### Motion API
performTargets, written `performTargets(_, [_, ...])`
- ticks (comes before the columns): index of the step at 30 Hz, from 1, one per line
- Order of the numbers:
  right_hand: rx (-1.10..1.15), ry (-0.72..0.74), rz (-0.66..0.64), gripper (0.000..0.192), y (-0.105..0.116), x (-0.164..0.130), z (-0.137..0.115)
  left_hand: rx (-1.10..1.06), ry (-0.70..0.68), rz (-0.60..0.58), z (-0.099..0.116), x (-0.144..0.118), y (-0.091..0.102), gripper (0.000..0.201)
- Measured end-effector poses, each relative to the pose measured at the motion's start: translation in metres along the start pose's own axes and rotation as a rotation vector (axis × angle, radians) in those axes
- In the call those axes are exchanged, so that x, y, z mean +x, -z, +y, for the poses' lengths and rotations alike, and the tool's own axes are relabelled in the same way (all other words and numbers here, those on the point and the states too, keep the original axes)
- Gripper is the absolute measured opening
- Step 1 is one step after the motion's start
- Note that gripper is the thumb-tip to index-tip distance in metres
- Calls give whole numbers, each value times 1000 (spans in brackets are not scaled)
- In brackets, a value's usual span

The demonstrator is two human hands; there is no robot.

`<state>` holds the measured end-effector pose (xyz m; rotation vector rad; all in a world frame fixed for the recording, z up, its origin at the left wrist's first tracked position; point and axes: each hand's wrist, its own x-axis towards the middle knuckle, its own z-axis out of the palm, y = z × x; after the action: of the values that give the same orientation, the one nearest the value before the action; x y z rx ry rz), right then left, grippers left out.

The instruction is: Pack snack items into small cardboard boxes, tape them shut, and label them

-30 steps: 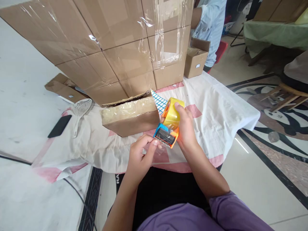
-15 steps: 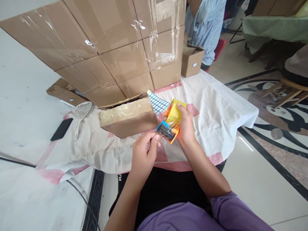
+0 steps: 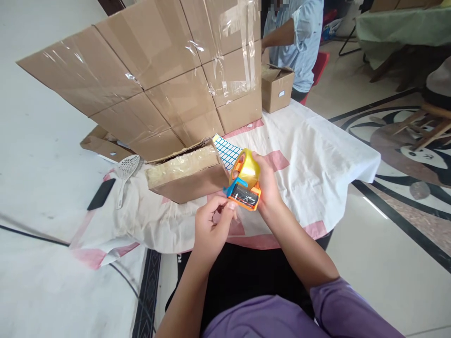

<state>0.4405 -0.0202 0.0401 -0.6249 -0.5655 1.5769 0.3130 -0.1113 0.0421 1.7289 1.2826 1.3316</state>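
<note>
1. Your right hand has a closed grip around the tape dispenser, held above the cloth-covered surface.
2. Your left hand pinches the tape end just below the dispenser.
3. A small cardboard box lies just beside it.

A low table draped in a white-and-pink cloth carries it all — a taped cardboard box near the middle, a sheet of blue labels just behind it, a big box stack far left, one small open box far right.
</note>
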Motion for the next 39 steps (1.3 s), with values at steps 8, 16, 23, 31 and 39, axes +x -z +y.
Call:
performTargets(8, [119, 21, 27, 26, 5, -3, -5, -49, 64, 23, -1, 3, -5, 18])
performTargets(16, [26, 125, 61, 26, 11, -2, -15, -164, 171, -89, 1, 5, -4, 21])
performTargets(23, [-90, 109, -75, 45, 11, -7, -27, 79, 189, -94, -42, 11, -16, 11])
performTargets(31, [-448, 554, -7, 43, 39, 26, -14, -18, 239, -32, -57, 19, -16, 16])
performTargets(39, [-803, 405, 69, 46, 94, 100, -7, -27, 237, 105, -51, 22, 12, 22])
